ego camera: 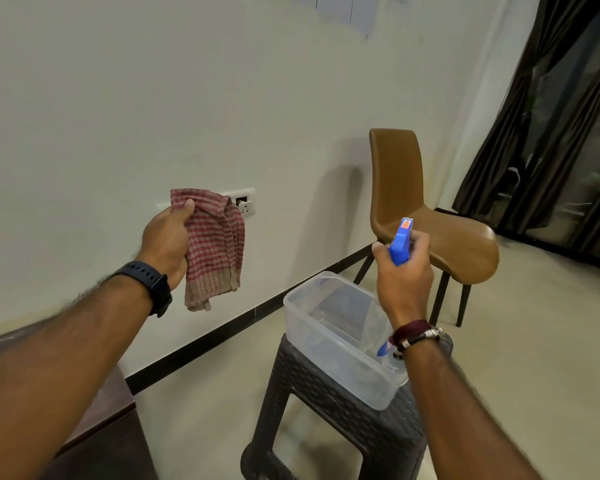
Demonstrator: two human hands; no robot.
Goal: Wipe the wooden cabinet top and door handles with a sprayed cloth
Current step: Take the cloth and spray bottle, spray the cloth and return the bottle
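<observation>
While the left hand [168,242] clenched one red checked cloth [213,247] up by the wall, right hand [404,275] fingers gripped one blue spray bottle [400,244] above one clear tub [329,327] on one stool [326,403]; one cabinet top [115,393] sat lower left.

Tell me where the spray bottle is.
In the head view, the blue spray bottle is gripped in the right hand, right of centre, above the clear plastic container.

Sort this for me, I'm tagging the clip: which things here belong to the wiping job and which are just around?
Job: checked cloth in left hand; blue spray bottle in right hand; wooden cabinet.
Around: brown chair; clear tub; dark stool; wall socket; curtain.
</observation>
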